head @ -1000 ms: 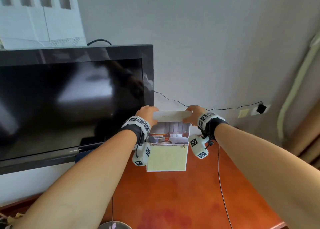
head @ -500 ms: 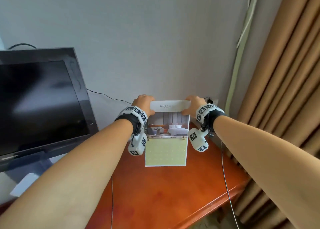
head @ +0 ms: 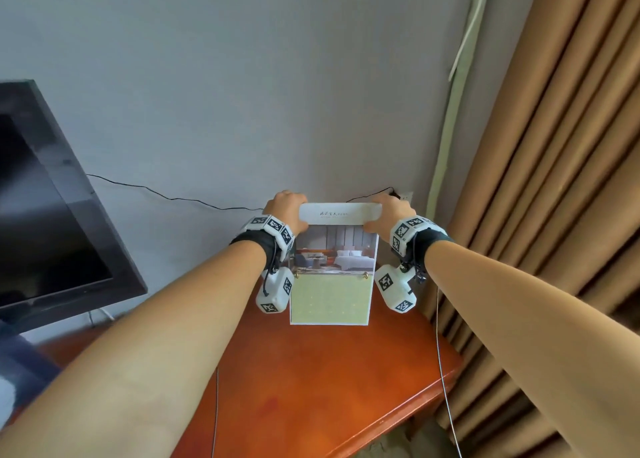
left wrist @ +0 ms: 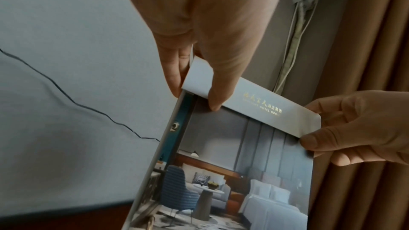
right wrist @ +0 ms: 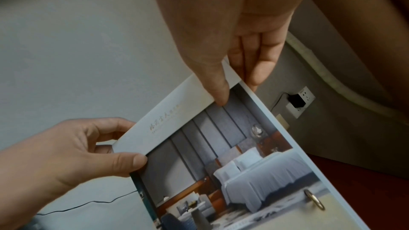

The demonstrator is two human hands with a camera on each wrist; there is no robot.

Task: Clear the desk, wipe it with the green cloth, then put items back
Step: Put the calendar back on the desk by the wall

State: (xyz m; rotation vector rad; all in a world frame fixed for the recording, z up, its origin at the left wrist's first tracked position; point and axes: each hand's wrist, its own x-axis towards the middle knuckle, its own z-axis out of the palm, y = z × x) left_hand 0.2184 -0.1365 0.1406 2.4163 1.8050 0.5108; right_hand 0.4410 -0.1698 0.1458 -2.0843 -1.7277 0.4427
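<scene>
A desk calendar [head: 332,267], with a hotel-room photo above a pale green sheet and two metal rings, stands upright over the back right corner of the red-brown desk [head: 311,388]. My left hand [head: 285,208] pinches its top left corner, thumb in front and fingers behind, as the left wrist view [left wrist: 199,41] shows. My right hand [head: 393,212] pinches the top right corner the same way [right wrist: 232,41]. Whether the calendar's bottom edge touches the desk I cannot tell. No green cloth shows in any view.
A dark TV screen [head: 52,215] stands at the left. Brown curtains [head: 554,180] hang close on the right. A black cable [head: 173,198] runs along the wall to a plugged socket [right wrist: 298,100]. A thin cord [head: 440,353] hangs past the desk's right edge.
Both hands have carried the calendar rightwards, away from the TV and to the desk's corner by the curtain. The grip on its top corners is unchanged.
</scene>
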